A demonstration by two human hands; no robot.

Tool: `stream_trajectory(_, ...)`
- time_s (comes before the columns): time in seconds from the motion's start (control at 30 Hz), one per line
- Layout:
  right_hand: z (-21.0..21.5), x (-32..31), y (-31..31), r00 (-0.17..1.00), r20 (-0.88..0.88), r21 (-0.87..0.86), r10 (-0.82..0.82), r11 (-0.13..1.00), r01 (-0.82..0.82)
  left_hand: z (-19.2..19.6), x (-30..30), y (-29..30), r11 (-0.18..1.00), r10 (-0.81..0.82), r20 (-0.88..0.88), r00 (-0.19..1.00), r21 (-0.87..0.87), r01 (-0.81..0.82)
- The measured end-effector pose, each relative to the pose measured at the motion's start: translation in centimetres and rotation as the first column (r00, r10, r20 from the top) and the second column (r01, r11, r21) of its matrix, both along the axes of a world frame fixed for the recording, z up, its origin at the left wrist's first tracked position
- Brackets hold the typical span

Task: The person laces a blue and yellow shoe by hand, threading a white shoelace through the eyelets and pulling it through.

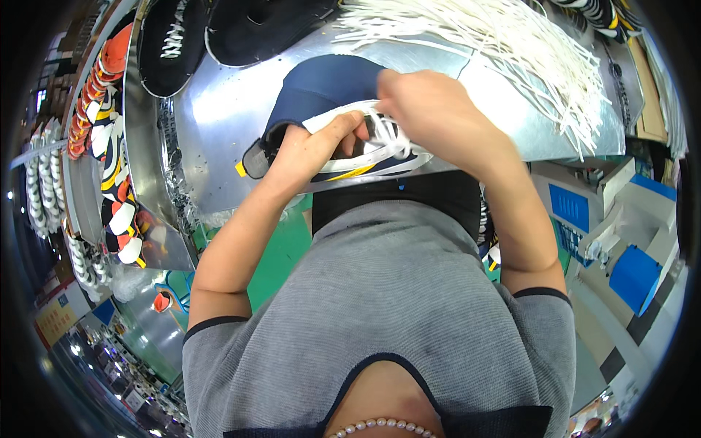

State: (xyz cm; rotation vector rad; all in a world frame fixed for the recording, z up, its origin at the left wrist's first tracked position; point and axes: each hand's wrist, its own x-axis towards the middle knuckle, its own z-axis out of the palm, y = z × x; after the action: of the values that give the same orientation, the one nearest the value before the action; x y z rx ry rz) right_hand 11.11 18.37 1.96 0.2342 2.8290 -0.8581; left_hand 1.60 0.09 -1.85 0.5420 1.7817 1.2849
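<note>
A navy shoe upper [321,91] with white and yellow trim lies on the metal table [219,109] just in front of me. My left hand [310,150] grips its near side, thumb pressed on the white eyelet band. My right hand [427,109] is closed over the lacing area, fingers pinching a white lace [387,131] threaded through the eyelets. Both hands touch the shoe and hide most of its middle.
A big heap of loose white laces [511,44] lies on the table at the back right. Two black shoe uppers [171,44] rest at the back left. A rack of orange, white and black shoe uppers [109,146] runs along the left. Blue and white boxes [631,274] sit at right.
</note>
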Motion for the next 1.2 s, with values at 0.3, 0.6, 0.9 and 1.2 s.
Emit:
stream_trajectory(0.3,-7.5,-0.5,-1.6,0.791,-0.43,-0.412,-0.435,0.874,0.257,0.9,-0.4,1.4,0.98,0.12,-0.022,0.993,-0.157,-0.122)
stream_trajectory(0.6,-8.5,-1.4,-1.2,0.792,-0.345,-0.22,-0.504,0.864,0.454,7.0,-2.2,-5.2,0.923,-0.026,0.494,0.869,0.347,-0.169)
stream_trajectory(0.9,-8.3,-1.7,-2.1,0.762,-0.344,-0.146,-0.549,0.833,0.534,4.8,1.7,-4.2,0.973,0.103,-0.327,0.939,0.231,-0.026)
stream_trajectory(1.2,-5.3,4.1,-2.6,0.71,-0.338,-0.684,-0.617,0.68,0.265,0.2,3.4,-1.2,0.999,0.047,-0.798,0.6,0.034,-0.034)
